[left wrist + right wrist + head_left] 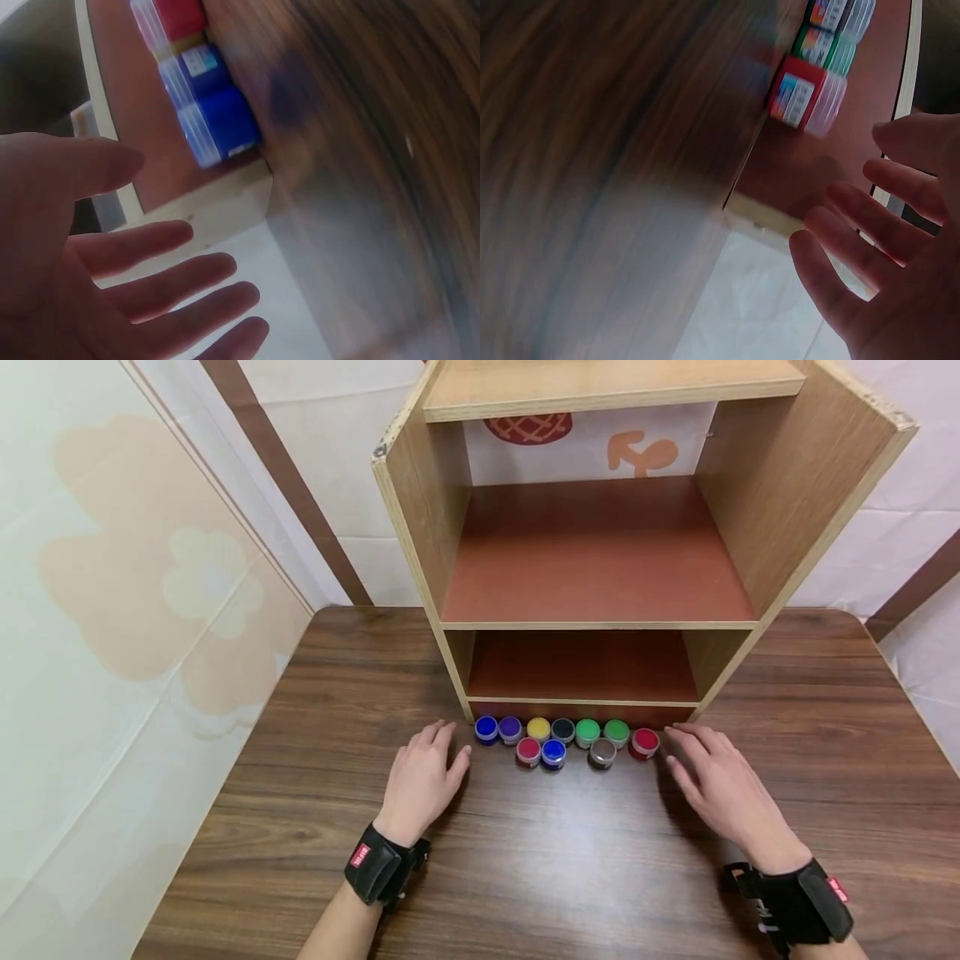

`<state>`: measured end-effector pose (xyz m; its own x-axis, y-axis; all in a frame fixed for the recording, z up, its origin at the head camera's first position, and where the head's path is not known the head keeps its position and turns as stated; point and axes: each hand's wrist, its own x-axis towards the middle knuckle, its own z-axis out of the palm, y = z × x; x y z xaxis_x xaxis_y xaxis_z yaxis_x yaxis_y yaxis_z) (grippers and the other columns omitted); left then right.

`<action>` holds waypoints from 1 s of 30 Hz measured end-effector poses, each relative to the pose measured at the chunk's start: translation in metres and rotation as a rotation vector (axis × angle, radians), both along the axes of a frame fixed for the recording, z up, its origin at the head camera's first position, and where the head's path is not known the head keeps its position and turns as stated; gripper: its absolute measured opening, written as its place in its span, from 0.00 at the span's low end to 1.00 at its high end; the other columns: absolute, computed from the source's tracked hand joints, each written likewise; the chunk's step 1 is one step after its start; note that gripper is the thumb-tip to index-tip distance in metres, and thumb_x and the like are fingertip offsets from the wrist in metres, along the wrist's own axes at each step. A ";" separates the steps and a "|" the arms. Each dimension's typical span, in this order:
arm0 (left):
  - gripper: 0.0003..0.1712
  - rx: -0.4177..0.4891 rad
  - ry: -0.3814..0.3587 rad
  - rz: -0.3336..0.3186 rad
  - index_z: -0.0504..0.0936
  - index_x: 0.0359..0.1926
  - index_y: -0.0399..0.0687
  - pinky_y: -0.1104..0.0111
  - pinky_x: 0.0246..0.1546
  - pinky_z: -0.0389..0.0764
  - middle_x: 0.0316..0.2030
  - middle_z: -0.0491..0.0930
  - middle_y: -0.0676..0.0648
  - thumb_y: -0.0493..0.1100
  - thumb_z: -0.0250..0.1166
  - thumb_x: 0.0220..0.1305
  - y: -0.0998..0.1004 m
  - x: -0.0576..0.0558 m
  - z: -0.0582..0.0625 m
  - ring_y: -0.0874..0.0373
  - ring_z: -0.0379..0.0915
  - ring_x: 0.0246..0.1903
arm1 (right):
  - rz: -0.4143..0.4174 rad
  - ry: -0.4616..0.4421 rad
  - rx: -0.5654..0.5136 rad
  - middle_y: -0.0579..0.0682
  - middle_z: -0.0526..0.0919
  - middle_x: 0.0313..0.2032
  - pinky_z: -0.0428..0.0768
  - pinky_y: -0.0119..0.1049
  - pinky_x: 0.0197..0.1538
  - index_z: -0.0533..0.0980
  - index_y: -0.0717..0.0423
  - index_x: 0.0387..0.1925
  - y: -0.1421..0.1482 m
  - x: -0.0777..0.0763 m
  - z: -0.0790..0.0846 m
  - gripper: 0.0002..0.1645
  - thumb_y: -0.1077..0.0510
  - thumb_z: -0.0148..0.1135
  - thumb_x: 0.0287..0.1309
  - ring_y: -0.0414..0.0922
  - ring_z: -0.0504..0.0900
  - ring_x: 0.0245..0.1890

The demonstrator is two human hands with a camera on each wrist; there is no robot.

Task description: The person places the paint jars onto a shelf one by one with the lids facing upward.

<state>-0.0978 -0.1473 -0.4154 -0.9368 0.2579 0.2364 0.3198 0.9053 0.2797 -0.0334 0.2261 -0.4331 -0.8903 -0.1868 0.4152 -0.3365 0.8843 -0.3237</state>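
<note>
Several small paint jars with clear lids stand in a cluster along the front foot of a wooden shelf unit (600,560). My left hand (420,781) is beside the leftmost blue jar (487,731), fingers loosely extended and apart from it; the left wrist view shows nothing in that hand. On the other side, my right hand (723,789) has its fingertips close to a red jar (644,744), with nothing in its grasp. Between them are a purple jar (510,731), a yellow jar (538,729), a black jar (562,731) and a grey jar (602,753).
The shelf unit stands at the back of a dark wooden table (555,868), its reddish-brown lower shelf (585,664) just behind the jars. White patterned fabric (150,610) hangs at the left and behind. Each wrist wears a black strap (382,864).
</note>
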 end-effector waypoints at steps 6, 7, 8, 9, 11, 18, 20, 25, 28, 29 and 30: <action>0.23 0.122 -0.013 -0.009 0.78 0.55 0.38 0.53 0.47 0.79 0.51 0.80 0.39 0.49 0.61 0.65 0.012 -0.007 -0.005 0.45 0.79 0.49 | 0.045 -0.018 0.004 0.59 0.76 0.51 0.74 0.52 0.52 0.74 0.63 0.54 -0.012 -0.010 -0.003 0.24 0.65 0.64 0.54 0.55 0.75 0.50; 0.23 0.148 -0.012 0.000 0.78 0.55 0.37 0.54 0.47 0.79 0.50 0.80 0.39 0.48 0.61 0.65 0.013 -0.009 -0.006 0.45 0.79 0.49 | 0.051 -0.024 0.006 0.58 0.76 0.51 0.74 0.51 0.52 0.74 0.63 0.54 -0.014 -0.012 -0.003 0.24 0.66 0.63 0.54 0.55 0.75 0.50; 0.23 0.177 -0.007 0.011 0.78 0.54 0.36 0.54 0.47 0.80 0.49 0.80 0.39 0.48 0.61 0.65 0.014 -0.010 -0.007 0.45 0.79 0.48 | 0.059 -0.032 0.006 0.58 0.76 0.52 0.74 0.51 0.52 0.74 0.63 0.55 -0.016 -0.013 -0.003 0.24 0.66 0.63 0.53 0.55 0.75 0.51; 0.22 0.202 -0.002 0.022 0.78 0.54 0.36 0.54 0.46 0.80 0.48 0.80 0.38 0.47 0.61 0.65 0.015 -0.012 -0.008 0.45 0.80 0.48 | 0.067 -0.043 0.008 0.59 0.76 0.52 0.75 0.51 0.52 0.74 0.63 0.55 -0.017 -0.015 -0.003 0.24 0.67 0.63 0.53 0.55 0.75 0.51; 0.22 0.243 0.006 0.050 0.78 0.53 0.34 0.55 0.46 0.80 0.47 0.80 0.37 0.46 0.60 0.65 0.015 -0.015 -0.010 0.45 0.80 0.47 | 0.078 -0.071 0.014 0.59 0.75 0.53 0.75 0.51 0.52 0.74 0.63 0.54 -0.020 -0.017 -0.003 0.24 0.68 0.62 0.53 0.55 0.75 0.51; 0.26 0.348 -0.020 0.121 0.73 0.58 0.33 0.52 0.49 0.78 0.51 0.78 0.35 0.47 0.60 0.65 0.016 -0.027 -0.015 0.42 0.78 0.51 | 0.077 -0.104 0.027 0.57 0.77 0.50 0.75 0.50 0.51 0.76 0.62 0.51 -0.026 -0.021 -0.003 0.22 0.70 0.60 0.51 0.55 0.76 0.49; 0.28 0.378 -0.032 0.127 0.71 0.60 0.34 0.52 0.51 0.77 0.53 0.78 0.35 0.47 0.60 0.66 0.017 -0.030 -0.016 0.42 0.77 0.52 | 0.065 -0.098 0.028 0.56 0.78 0.48 0.76 0.49 0.48 0.77 0.60 0.49 -0.026 -0.021 -0.003 0.21 0.70 0.61 0.50 0.53 0.77 0.46; 0.28 0.435 -0.041 0.130 0.70 0.62 0.36 0.53 0.55 0.75 0.55 0.77 0.36 0.48 0.58 0.67 0.022 -0.037 -0.016 0.44 0.75 0.55 | 0.021 -0.129 0.015 0.52 0.78 0.42 0.78 0.45 0.41 0.78 0.57 0.43 -0.028 -0.021 -0.001 0.14 0.65 0.65 0.52 0.48 0.78 0.39; 0.25 0.468 -0.014 0.121 0.72 0.59 0.38 0.54 0.53 0.76 0.52 0.78 0.38 0.48 0.58 0.67 0.025 -0.041 -0.015 0.46 0.77 0.53 | -0.010 -0.164 0.002 0.53 0.78 0.40 0.78 0.44 0.38 0.79 0.58 0.41 -0.030 -0.022 0.001 0.11 0.62 0.66 0.54 0.47 0.78 0.36; 0.23 0.478 -0.001 0.114 0.74 0.57 0.38 0.55 0.51 0.77 0.50 0.79 0.39 0.48 0.58 0.67 0.027 -0.042 -0.015 0.46 0.78 0.50 | -0.020 -0.174 -0.001 0.53 0.78 0.40 0.78 0.43 0.37 0.79 0.58 0.41 -0.031 -0.022 0.002 0.11 0.61 0.66 0.55 0.46 0.78 0.35; 0.21 0.484 0.010 0.107 0.75 0.54 0.39 0.56 0.48 0.78 0.47 0.80 0.40 0.48 0.58 0.67 0.028 -0.043 -0.014 0.47 0.79 0.47 | -0.032 -0.180 -0.001 0.53 0.78 0.39 0.78 0.43 0.36 0.79 0.58 0.41 -0.032 -0.022 0.003 0.11 0.60 0.66 0.55 0.46 0.78 0.34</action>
<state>-0.1407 -0.1194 -0.4298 -0.9491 0.0188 0.3144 0.2370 0.7002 0.6735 -0.0554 0.1946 -0.4306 -0.9559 -0.1570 0.2484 -0.2447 0.8933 -0.3770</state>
